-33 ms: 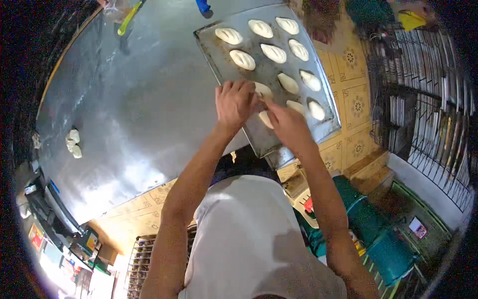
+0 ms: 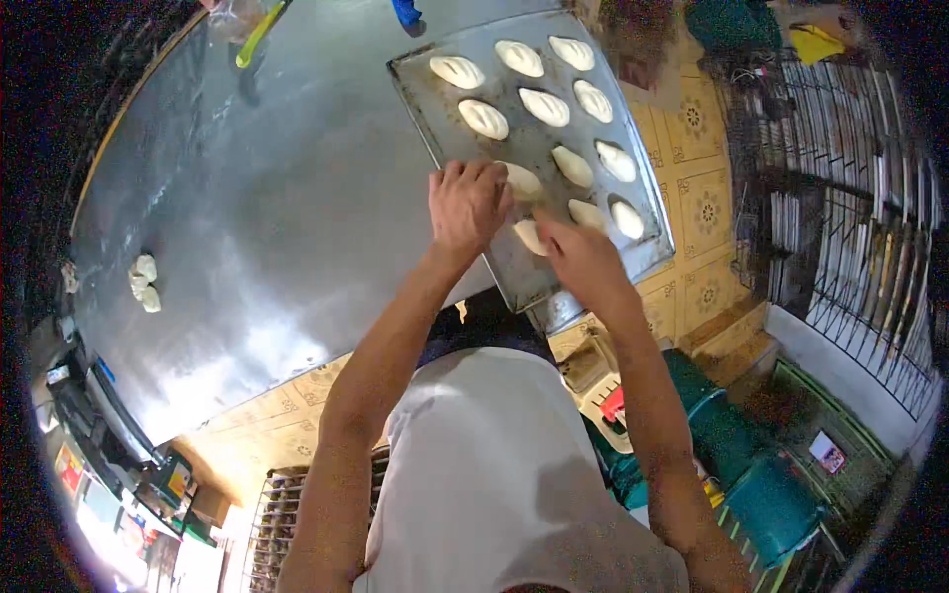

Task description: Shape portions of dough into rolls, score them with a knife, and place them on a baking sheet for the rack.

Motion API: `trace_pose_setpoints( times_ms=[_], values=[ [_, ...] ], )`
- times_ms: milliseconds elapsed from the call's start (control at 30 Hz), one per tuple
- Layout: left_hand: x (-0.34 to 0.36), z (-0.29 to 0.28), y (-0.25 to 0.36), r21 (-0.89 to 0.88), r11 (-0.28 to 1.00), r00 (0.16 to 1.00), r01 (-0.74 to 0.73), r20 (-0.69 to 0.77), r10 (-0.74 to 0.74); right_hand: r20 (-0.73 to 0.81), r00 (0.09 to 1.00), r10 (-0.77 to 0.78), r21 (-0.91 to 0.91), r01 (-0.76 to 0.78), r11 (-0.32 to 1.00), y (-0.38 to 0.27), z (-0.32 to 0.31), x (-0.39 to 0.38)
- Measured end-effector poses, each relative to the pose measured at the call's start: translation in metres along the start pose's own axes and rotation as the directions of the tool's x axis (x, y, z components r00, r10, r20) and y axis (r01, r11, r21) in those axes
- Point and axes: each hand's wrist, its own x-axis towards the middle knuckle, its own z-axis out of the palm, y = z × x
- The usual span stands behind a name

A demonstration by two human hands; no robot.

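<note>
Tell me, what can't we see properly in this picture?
In the head view:
- Right hand: blurry fingertips, so I can't tell whether they hold anything.
- Dough piece beside the left hand: that hand's fingers hide its left end.
- Blue thing: cut off by the top edge.
- Small white-and-red card: too small to make out its details.

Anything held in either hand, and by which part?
Can't tell: the left hand is beside a dough piece, its grip hidden; the right hand is blurred over the tray.

Dough pieces (image 2: 544, 107) are cream, the tray (image 2: 518, 281) grey, the tiles (image 2: 708, 211) yellow, flower-patterned.
</note>
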Motion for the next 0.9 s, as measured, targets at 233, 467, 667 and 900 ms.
trace_pose_setpoints(
  times_ms=[233, 467, 667, 900],
  values=[
    [-0.005, 0.004, 0.016, -0.037, 0.998, 0.997, -0.057, -0.058, 0.054, -0.136, 0.991, -0.001, -0.034, -0.004, 0.999, 0.003, 0.011, 0.025],
    [-0.005, 0.007, 0.020, -0.037, 0.998, 0.993, -0.045, -0.109, 0.040, -0.108, 0.993, -0.039, 0.025, 0.042, 0.999, 0.024, -0.007, -0.005],
    [0.008, 0.013, 0.045, 0.170, 0.985, 0.999, 0.033, -0.023, -0.030, -0.128, 0.987, -0.101, 0.068, 0.111, 0.991, 0.048, 0.000, 0.004],
    [0.040, 0.041, 0.064, 0.074, 0.996, 0.999, -0.045, -0.027, 0.047, -0.181, 0.983, -0.041, -0.021, 0.038, 0.999, 0.067, -0.022, 0.025]
  ],
)
